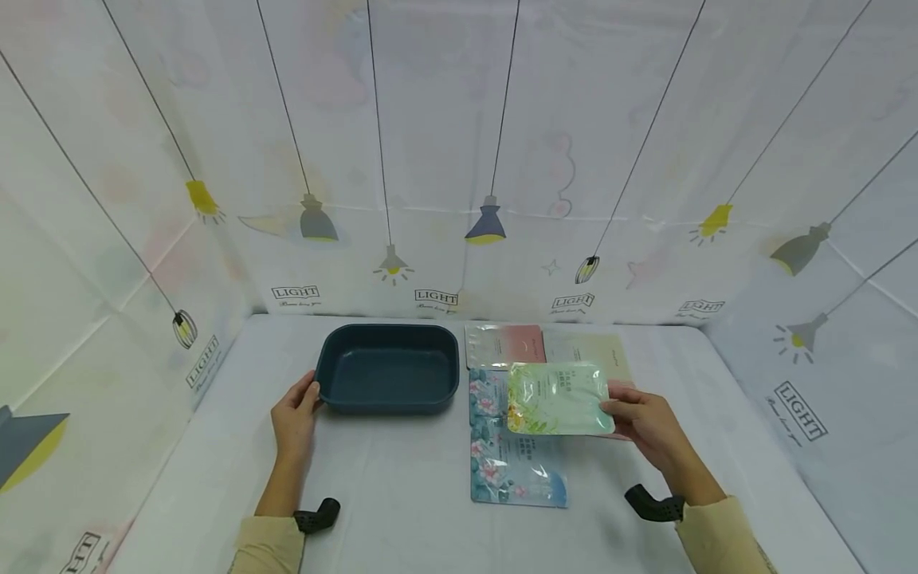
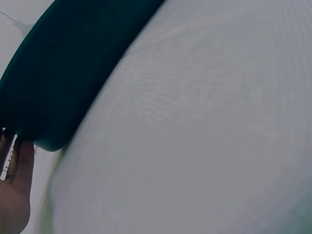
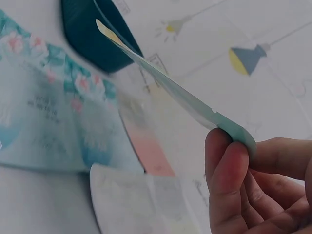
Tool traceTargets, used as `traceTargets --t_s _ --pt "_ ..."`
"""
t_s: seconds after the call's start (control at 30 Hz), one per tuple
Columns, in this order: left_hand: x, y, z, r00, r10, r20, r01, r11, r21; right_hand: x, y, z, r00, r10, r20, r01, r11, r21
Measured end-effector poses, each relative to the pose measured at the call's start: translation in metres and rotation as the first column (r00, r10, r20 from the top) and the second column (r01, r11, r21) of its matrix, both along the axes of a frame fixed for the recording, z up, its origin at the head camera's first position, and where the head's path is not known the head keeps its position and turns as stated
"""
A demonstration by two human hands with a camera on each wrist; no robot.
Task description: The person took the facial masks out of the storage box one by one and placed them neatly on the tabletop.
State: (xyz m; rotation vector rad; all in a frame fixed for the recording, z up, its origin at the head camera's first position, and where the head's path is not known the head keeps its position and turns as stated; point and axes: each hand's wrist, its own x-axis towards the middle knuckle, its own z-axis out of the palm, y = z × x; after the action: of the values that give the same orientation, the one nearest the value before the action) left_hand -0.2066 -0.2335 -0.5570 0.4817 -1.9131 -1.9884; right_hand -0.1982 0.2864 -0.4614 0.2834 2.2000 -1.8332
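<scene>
A dark teal rectangular basin (image 1: 390, 402) stands on the white-covered table. My left hand (image 1: 293, 418) touches its left end; in the left wrist view the fingers (image 2: 23, 163) lie fairly straight against the basin's outer wall (image 2: 63, 73). With thumb and fingers my right hand (image 1: 645, 426) pinches the right edge of a green sheet mask packet (image 1: 559, 399). The right wrist view shows this packet (image 3: 180, 92) nearly edge-on, raised above others. Below it lie blue floral packets (image 1: 518, 470), one partly covered by another.
Behind the held packet lie a pink-and-silver packet (image 1: 504, 345) and a pale yellow packet (image 1: 591, 348). Part of a pink packet (image 1: 622, 435) shows near the right hand. A lamp-printed cloth (image 1: 445, 159) hangs behind the table and along both sides.
</scene>
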Motion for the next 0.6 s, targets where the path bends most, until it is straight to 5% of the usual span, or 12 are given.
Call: traceTargets --t_s 0.6 --pt "0.000 -0.001 0.002 1.000 0.005 0.020 -0.005 1.000 -0.018 0.026 0.053 -0.044 0.987 -0.040 0.157 0.036 0.999 0.027"
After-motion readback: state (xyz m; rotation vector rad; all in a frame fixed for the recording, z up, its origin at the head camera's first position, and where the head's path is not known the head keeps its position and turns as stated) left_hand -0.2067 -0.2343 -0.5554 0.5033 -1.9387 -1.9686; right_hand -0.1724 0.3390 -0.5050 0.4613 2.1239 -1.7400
